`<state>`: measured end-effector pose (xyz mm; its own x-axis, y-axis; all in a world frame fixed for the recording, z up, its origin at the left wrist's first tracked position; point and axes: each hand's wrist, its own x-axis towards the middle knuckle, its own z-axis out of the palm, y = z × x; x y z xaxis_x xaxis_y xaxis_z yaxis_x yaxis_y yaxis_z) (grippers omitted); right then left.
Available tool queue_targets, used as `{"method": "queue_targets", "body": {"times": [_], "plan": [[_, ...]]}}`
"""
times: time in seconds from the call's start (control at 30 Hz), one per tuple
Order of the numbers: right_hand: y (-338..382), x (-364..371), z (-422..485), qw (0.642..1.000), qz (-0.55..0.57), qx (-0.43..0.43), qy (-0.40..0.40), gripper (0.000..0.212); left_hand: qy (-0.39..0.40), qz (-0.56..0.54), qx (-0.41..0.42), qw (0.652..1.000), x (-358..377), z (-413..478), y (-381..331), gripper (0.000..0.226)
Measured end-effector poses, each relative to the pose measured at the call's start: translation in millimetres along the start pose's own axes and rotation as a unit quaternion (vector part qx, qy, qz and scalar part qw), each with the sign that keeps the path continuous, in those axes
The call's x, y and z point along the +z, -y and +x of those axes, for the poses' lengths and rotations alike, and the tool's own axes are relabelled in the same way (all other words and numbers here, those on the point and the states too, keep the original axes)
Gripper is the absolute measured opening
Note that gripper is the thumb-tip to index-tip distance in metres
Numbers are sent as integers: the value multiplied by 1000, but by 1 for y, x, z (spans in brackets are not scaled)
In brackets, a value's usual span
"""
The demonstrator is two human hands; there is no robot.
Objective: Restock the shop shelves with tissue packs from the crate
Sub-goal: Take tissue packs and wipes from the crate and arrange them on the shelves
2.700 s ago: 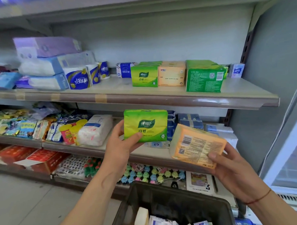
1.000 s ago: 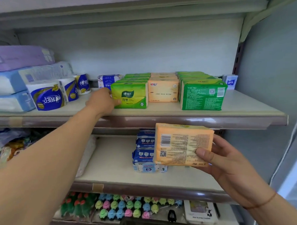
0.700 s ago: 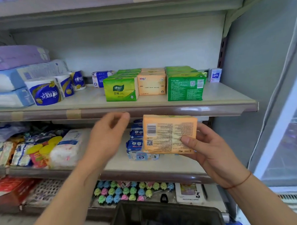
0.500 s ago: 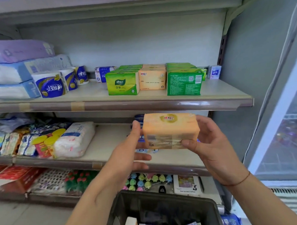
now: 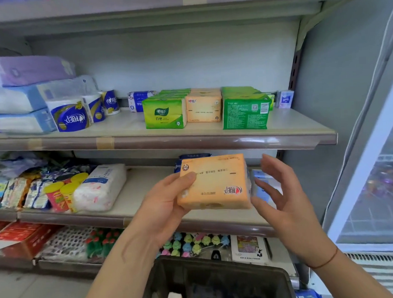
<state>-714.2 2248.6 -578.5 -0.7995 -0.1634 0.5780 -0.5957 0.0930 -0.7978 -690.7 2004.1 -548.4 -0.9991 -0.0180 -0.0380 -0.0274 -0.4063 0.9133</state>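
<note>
Fingers of your left hand (image 5: 164,208) grip orange tissue pack (image 5: 215,184), thumb on front; long axis 9-to-3. Your right hand (image 5: 283,199) spread, empty, just beside pack at 3 o'clock. Matching orange stack (image 5: 204,109) on upper shelf (image 5: 292,140) at 12 o'clock: lift straight up.

The orange tissue pack (image 5: 217,184) is gripped in the left hand (image 5: 166,204), the thumb laid across its front. The right hand (image 5: 283,197) is held just beside it, fingers spread and loosely extended.
</note>
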Motion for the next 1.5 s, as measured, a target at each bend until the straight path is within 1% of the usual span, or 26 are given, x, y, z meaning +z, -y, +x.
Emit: {"method": "queue_targets", "body": {"times": [0.07, 0.17, 0.27, 0.37, 0.43, 0.5, 0.6, 0.7, 0.8, 0.93, 1.0, 1.07, 1.13, 1.23, 1.33, 1.37, 1.43, 1.47, 1.5], "plan": [[-5, -1, 2, 998, 42, 41, -32, 67, -2, 7, 45, 999, -5, 6, -8, 43], [-12, -4, 6, 994, 44, 74, -60, 59, -3, -8, 85, 996, -5, 15, -18, 54], [-20, -5, 4, 991, 50, 97, -76, 58, -14, 52, 120, 991, 4, 22, -32, 56], [-28, -3, 7, 989, 43, 120, -71, 60, -51, 119, 175, 976, 14, 42, -66, 52], [-31, -2, 12, 989, 37, 128, -65, 65, -80, 189, 212, 955, 17, 65, -94, 49], [-35, -2, 17, 988, 40, 132, -69, 68, -115, 266, 243, 926, 18, 91, -118, 48], [-40, -3, 24, 987, 44, 131, -77, 69, -160, 399, 272, 861, 22, 133, -138, 46], [-46, -6, 29, 987, 43, 130, -81, 64, -183, 496, 284, 800, 30, 168, -137, 52], [-53, -7, 34, 988, 37, 126, -79, 62, -186, 547, 267, 771, 35, 190, -125, 55], [-58, -9, 44, 989, 58, 116, -75, 58, -196, 568, 255, 757, 31, 211, -115, 54], [-59, -10, 46, 988, 82, 110, -72, 58, -199, 583, 258, 744, 29, 219, -111, 51], [-62, -10, 47, 986, 113, 104, -63, 60, -212, 613, 276, 709, 30, 225, -108, 48], [-63, -10, 49, 982, 147, 103, -55, 57, -237, 653, 288, 659, 33, 229, -109, 44], [-61, -8, 53, 977, 183, 103, -45, 52, -265, 711, 277, 590, 41, 234, -114, 34], [-60, -3, 52, 976, 188, 102, -36, 51, -286, 763, 266, 515, 50, 233, -114, 30], [-60, -2, 51, 977, 187, 102, -33, 52, -277, 778, 282, 488, 51, 233, -111, 33], [-61, 0, 47, 976, 188, 103, -31, 53, -222, 812, 329, 428, 51, 239, -104, 45], [-61, 1, 46, 976, 189, 103, -32, 53, -194, 825, 346, 403, 49, 243, -103, 50], [-61, 2, 45, 976, 189, 103, -32, 53, -180, 831, 357, 387, 48, 247, -102, 51]]}}
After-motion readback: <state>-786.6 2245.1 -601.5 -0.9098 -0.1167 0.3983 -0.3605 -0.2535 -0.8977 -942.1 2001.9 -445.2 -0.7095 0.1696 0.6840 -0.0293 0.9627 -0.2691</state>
